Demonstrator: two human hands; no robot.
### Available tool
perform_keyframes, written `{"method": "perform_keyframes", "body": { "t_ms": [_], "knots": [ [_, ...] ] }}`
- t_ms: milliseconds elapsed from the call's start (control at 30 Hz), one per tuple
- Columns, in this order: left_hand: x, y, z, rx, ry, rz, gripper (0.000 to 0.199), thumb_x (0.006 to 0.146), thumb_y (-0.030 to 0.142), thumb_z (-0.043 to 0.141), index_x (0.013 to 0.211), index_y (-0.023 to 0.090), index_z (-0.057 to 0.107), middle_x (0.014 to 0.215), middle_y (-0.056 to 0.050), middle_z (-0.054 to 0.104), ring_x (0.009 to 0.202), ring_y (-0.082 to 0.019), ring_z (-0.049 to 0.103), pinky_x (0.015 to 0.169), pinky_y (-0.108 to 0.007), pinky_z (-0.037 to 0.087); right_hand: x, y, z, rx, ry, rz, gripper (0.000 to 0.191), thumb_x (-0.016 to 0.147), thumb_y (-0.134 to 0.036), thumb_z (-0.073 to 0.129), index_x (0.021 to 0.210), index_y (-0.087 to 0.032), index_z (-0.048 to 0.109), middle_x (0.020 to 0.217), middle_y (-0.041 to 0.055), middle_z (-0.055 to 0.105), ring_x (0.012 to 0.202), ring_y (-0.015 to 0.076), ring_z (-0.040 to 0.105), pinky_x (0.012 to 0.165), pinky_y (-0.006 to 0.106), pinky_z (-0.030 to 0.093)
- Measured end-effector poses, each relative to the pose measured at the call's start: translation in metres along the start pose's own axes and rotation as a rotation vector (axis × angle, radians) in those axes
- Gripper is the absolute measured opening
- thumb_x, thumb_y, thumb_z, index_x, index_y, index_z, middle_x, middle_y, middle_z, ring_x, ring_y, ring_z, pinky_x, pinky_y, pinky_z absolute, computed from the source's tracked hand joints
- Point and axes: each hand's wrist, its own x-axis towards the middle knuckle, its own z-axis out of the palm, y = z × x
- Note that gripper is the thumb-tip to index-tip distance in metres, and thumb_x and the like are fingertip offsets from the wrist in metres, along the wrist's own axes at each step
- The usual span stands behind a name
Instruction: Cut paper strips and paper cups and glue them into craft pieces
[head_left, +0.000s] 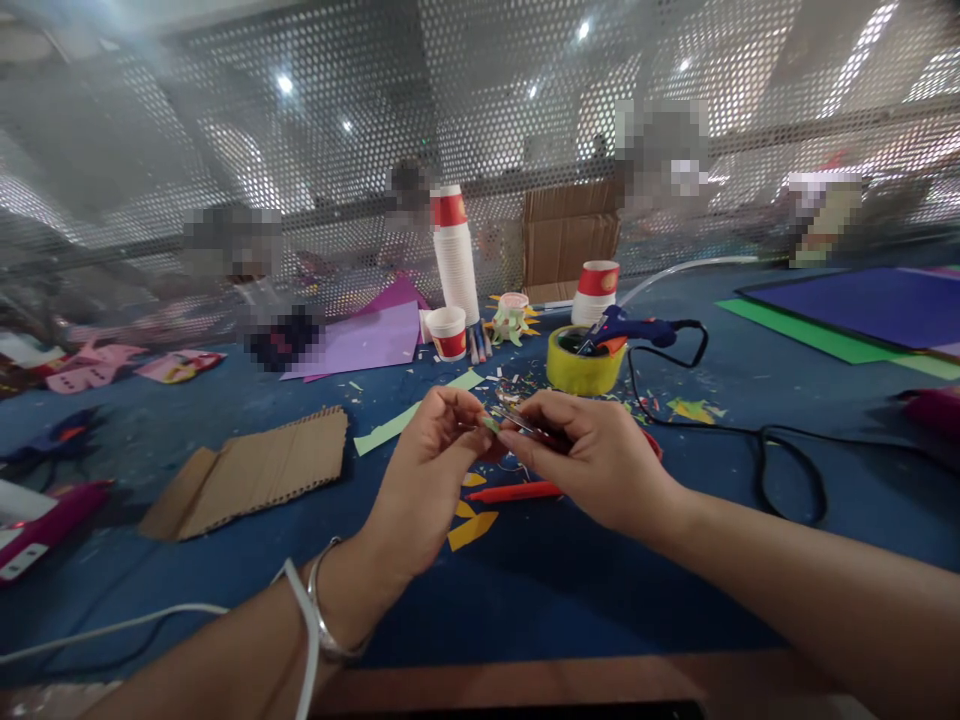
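My left hand (427, 470) pinches a small light-green paper piece (491, 425) between thumb and fingers. Close against it, my right hand (600, 455) is closed around scissors (517, 418); their metal blades point at the paper, and a bit of red handle shows behind the hand. Below both hands lies a red marker (514, 492) on the blue table (600, 600). Yellow-orange paper petals (472, 530) are beside it. A light-green paper strip (386, 430) rests behind my left hand, and tiny paper scraps are scattered beyond my fingers.
A blue glue gun (622, 328) rests on a yellow tape roll (577, 365), its black cable looping right. Paper cups (456, 275) stand stacked behind, near a cup with paper petals (511, 318). Cardboard (270, 470) lies left; coloured sheets (855, 305) lie right. A perforated screen (337, 130) is behind.
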Motion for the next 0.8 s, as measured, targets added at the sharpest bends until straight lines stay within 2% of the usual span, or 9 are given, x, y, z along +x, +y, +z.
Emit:
{"method": "perform_keyframes", "body": {
  "t_ms": [200, 433, 600, 800],
  "knots": [
    [0.0015, 0.0050, 0.0014, -0.177, 0.010, -0.099, 0.024, 0.073, 0.006, 0.068, 0.085, 0.021, 0.054, 0.075, 0.004, 0.062, 0.070, -0.010, 0.059, 0.070, -0.023, 0.049, -0.0005, 0.0008, -0.0008, 0.081, -0.037, 0.029, 0.013, 0.088, -0.029, 0.061, 0.084, -0.018, 0.067, 0.068, -0.0011, 0.061, 0.060, 0.0112, 0.050, 0.055, 0.026, 0.038],
    [0.0007, 0.0027, -0.0002, -0.129, 0.007, -0.090, 0.012, 0.074, 0.011, 0.072, 0.073, 0.016, 0.061, 0.071, 0.003, 0.061, 0.067, -0.009, 0.057, 0.070, -0.021, 0.048, 0.0013, -0.0013, -0.0014, 0.001, 0.004, 0.021, 0.015, 0.088, -0.029, 0.060, 0.081, -0.017, 0.067, 0.062, -0.0032, 0.055, 0.056, 0.0099, 0.044, 0.052, 0.025, 0.035],
    [0.0011, 0.0053, 0.0011, -0.117, 0.022, -0.135, 0.023, 0.067, 0.014, 0.082, 0.074, 0.015, 0.061, 0.070, 0.002, 0.065, 0.068, -0.008, 0.058, 0.067, -0.019, 0.045, 0.0016, -0.0006, -0.0020, 0.019, 0.001, 0.013, 0.012, 0.087, -0.025, 0.060, 0.080, -0.017, 0.065, 0.062, -0.0039, 0.052, 0.057, 0.0094, 0.044, 0.052, 0.024, 0.035],
    [0.0017, 0.0045, 0.0010, -0.088, 0.023, -0.104, 0.026, 0.067, 0.019, 0.085, 0.070, 0.016, 0.060, 0.065, 0.002, 0.065, 0.064, -0.008, 0.058, 0.066, -0.020, 0.044, -0.0005, -0.0018, -0.0030, 0.001, -0.004, 0.004, 0.011, 0.086, -0.022, 0.059, 0.077, -0.017, 0.063, 0.060, -0.0050, 0.049, 0.057, 0.0091, 0.041, 0.052, 0.024, 0.033]
  ]
}}
